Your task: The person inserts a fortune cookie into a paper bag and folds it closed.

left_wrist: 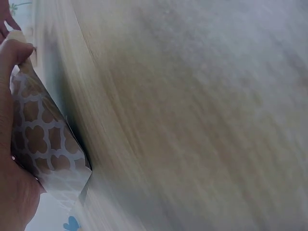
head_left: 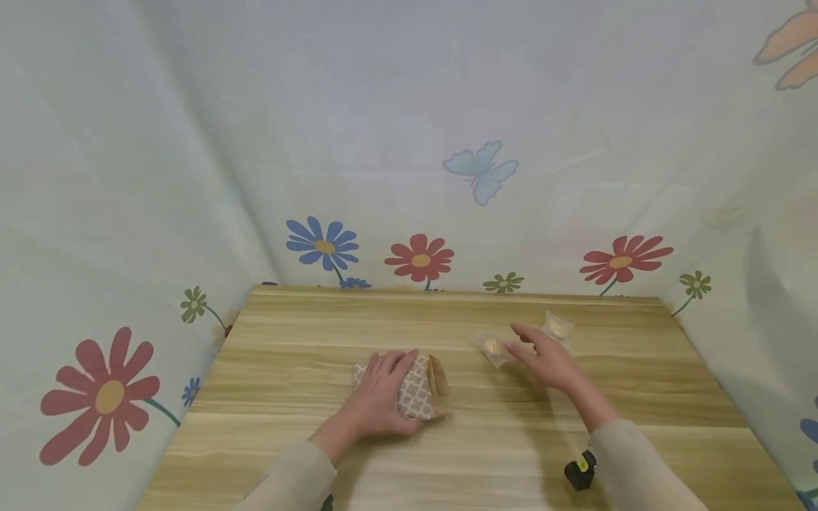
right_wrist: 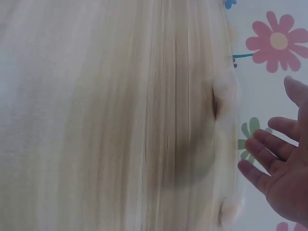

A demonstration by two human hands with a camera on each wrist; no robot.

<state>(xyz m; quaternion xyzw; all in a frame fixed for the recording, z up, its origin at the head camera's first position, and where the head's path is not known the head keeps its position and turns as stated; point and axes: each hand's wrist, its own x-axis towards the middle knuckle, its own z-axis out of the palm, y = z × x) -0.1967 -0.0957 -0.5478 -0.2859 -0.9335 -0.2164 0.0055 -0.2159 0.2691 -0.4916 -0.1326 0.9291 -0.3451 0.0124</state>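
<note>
A brown paper bag (head_left: 418, 394) with a white lattice pattern lies on its side on the table, its mouth facing right. My left hand (head_left: 380, 397) grips it from above, thumb and fingers round its sides; the left wrist view shows the patterned paper (left_wrist: 45, 134) against the palm. Reaching over the table, my right hand (head_left: 552, 362) has its fingers spread and holds nothing. Just left of its fingertips lies a small clear packet (head_left: 491, 348) with something yellowish inside. A second, similar packet (head_left: 558, 326) lies beyond that hand. What the bag contains is hidden.
A small black object (head_left: 580, 470) with a yellow mark lies beside my right sleeve. The wood-grain table (head_left: 358, 319) ends at a flower-printed curtain (head_left: 383, 142) at the back, and similar fabric hangs at both sides.
</note>
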